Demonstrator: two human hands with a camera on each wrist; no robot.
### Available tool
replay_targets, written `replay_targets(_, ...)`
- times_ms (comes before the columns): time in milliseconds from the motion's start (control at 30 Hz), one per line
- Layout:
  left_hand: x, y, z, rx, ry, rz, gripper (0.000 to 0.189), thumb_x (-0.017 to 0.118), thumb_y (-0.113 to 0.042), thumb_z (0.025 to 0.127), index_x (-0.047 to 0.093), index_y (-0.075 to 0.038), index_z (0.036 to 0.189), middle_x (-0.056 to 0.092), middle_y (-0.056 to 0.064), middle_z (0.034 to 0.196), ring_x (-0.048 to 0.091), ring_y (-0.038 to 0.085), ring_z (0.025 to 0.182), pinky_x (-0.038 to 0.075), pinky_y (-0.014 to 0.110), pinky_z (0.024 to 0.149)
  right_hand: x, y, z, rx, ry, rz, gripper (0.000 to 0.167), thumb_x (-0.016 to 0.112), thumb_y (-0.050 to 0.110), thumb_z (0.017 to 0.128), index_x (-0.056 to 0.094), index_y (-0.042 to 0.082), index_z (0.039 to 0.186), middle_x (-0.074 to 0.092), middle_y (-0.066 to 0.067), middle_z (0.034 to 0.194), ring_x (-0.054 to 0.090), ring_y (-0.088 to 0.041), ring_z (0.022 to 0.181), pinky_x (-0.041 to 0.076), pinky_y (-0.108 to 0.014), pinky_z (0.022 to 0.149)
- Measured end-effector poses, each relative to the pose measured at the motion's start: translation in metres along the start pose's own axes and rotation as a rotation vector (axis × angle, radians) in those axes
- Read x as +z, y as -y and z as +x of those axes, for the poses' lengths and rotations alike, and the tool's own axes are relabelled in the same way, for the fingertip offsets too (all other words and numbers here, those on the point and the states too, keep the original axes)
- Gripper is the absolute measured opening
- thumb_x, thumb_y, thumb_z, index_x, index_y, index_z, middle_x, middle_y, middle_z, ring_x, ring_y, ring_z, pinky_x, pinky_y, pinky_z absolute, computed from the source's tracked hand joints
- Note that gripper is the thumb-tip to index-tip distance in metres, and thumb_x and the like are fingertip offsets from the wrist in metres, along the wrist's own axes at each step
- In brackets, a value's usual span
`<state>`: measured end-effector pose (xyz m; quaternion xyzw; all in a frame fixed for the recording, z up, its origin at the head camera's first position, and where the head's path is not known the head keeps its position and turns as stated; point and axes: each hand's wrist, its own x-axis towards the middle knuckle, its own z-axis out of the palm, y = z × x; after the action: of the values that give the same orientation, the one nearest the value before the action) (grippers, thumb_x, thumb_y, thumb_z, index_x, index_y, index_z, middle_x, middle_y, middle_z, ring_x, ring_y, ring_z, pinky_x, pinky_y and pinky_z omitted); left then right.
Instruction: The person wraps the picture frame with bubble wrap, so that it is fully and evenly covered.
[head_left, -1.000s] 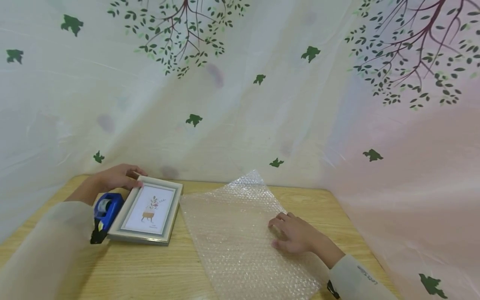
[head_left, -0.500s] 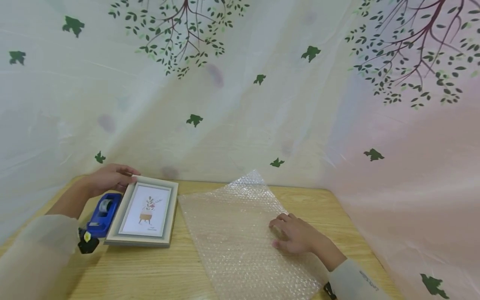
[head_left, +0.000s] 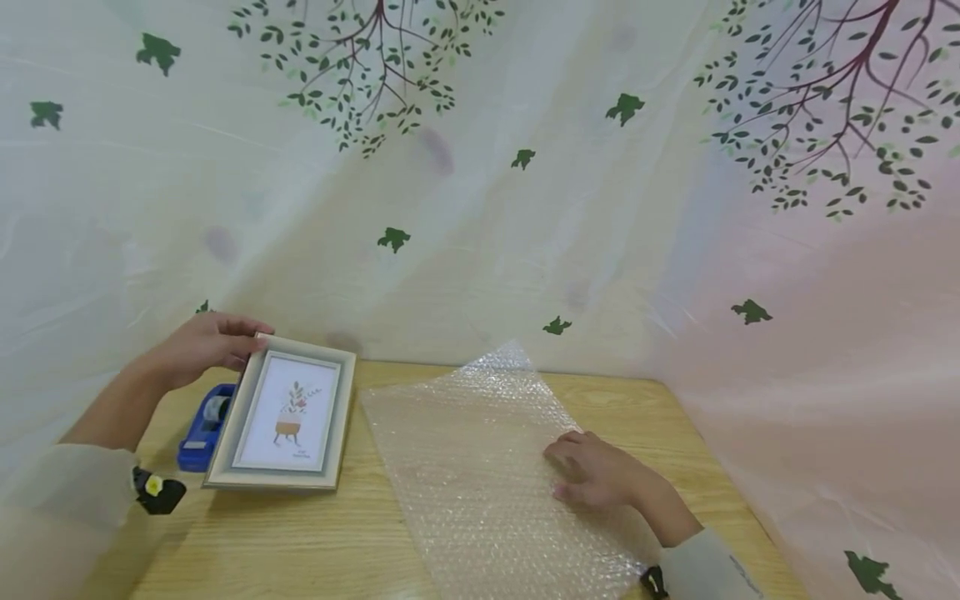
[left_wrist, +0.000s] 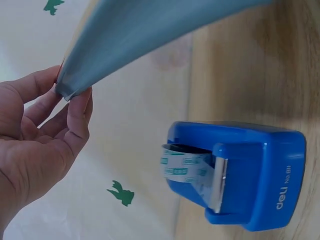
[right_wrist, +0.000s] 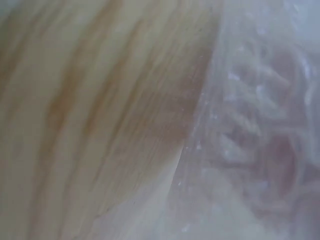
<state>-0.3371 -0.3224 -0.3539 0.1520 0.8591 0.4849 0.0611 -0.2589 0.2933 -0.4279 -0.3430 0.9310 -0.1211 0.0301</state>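
My left hand (head_left: 201,348) pinches the top left corner of a cream picture frame (head_left: 345,392) with a small plant print in it. The frame's far end is tipped up off the table; in the left wrist view its side (left_wrist: 145,35) slopes up from the thumb and fingertips. My right hand (head_left: 603,473) rests with loosely bent fingers on a sheet of bubble wrap (head_left: 457,450), near its right edge. In the right wrist view only the wrap (right_wrist: 260,130) and wood grain show, blurred, with the hand out of sight.
A blue tape dispenser (left_wrist: 265,180) with a roll of printed tape stands on the table just left of the frame, partly behind it in the head view. The wooden table (head_left: 300,550) meets a pale curtain (head_left: 465,275) with printed leaves at its back edge.
My left hand has moved left and up, lifting the picture frame's far end and shifting it slightly left. The right hand stays on the bubble wrap.
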Motion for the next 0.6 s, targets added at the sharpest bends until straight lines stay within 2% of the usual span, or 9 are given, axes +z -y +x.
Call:
replay_targets(200,-0.008,-0.017,-0.011,-0.003,-0.042,0.013,0.054,0.062,-0.026,0.104,0.048,0.009,0.142,0.060,0.029,0.133,0.070,0.018,0.097,0.059,0.032,0.082,-0.003,-0.001,-0.001,-0.006,0.012,0.074,0.055,0.070,0.041,0.096,0.062,0.002,0.133,0.063,-0.015,0.135,0.054,-0.041,0.126,0.042,-0.062,0.105)
replay_targets(300,-0.009,-0.027,-0.015,-0.006,-0.069,0.014,0.053,0.060,-0.029,0.105,0.049,0.007,0.142,0.061,0.027,0.133,0.070,0.019,0.097,0.059,0.032,0.082,-0.005,-0.001,-0.003,0.009,0.019,0.110,0.051,0.073,0.037,0.094,0.063,0.004,0.132,0.063,-0.012,0.135,0.054,-0.040,0.128,0.040,-0.061,0.107)
replay_targets(433,-0.009,-0.041,-0.017,-0.017,-0.110,0.010,0.055,0.060,-0.034,0.105,0.049,0.004,0.143,0.062,0.021,0.134,0.070,0.017,0.099,0.058,0.029,0.084,-0.005,-0.002,-0.007,0.045,0.021,0.150,0.050,0.075,0.037,0.093,0.063,0.008,0.132,0.062,-0.009,0.137,0.053,-0.038,0.130,0.040,-0.061,0.107)
replay_targets(600,-0.006,-0.058,-0.018,-0.018,-0.153,-0.034,0.058,0.060,-0.036,0.105,0.047,0.004,0.145,0.060,0.020,0.135,0.070,0.014,0.099,0.057,0.027,0.085,-0.004,-0.003,-0.007,0.078,0.025,0.188,0.054,0.075,0.038,0.093,0.062,0.007,0.135,0.060,-0.011,0.140,0.052,-0.039,0.130,0.041,-0.061,0.106)
